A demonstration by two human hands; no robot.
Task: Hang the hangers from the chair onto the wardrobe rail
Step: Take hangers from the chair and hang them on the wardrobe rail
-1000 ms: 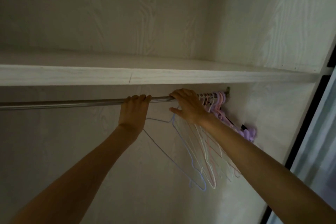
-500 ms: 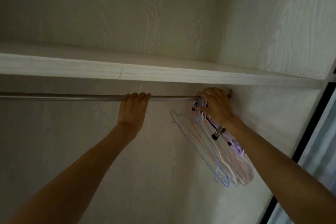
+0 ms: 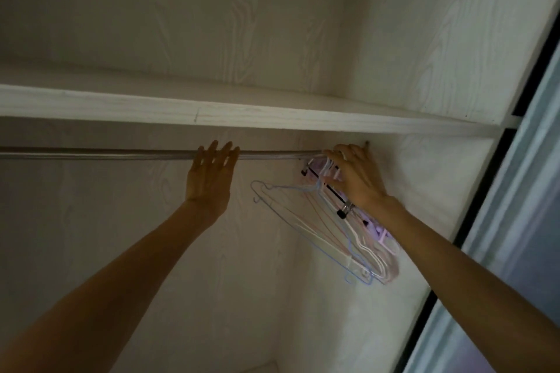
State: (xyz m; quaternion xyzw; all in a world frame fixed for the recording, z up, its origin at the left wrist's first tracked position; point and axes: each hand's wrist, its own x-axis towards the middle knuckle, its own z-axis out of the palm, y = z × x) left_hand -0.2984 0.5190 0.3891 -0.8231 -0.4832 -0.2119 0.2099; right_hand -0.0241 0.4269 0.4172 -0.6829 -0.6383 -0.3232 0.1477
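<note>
Hangers: a bunch of thin wire hangers (image 3: pixel 330 236) in pale blue, pink and white is hanging from the far right end of the rail, fanning down and to the right; a black clip hanger (image 3: pixel 325 188) is sitting among them, one metal clip showing near the wrist.
Rail: the metal wardrobe rail (image 3: pixel 121 154) is running left to right just under the shelf, its long left stretch lying bare.
Right hand: the right hand (image 3: pixel 354 179) is pressing against the hanger hooks at the rail's end, fingers spread and loosely curled over them; whether it is actually gripping any, I cannot tell.
Left hand: the left hand (image 3: pixel 210 179) is reaching up at mid-rail, fingers extended and apart, fingertips touching the rail, not wrapped round it.
Room: the bunch is crowding the wardrobe's right side wall (image 3: pixel 424 191); open space is lying to its left.
Shelf: the white wood-grain shelf (image 3: pixel 242 113) above is showing nothing on its visible surface.
Edge: a dark door frame (image 3: pixel 485 191) is bordering the right side.
</note>
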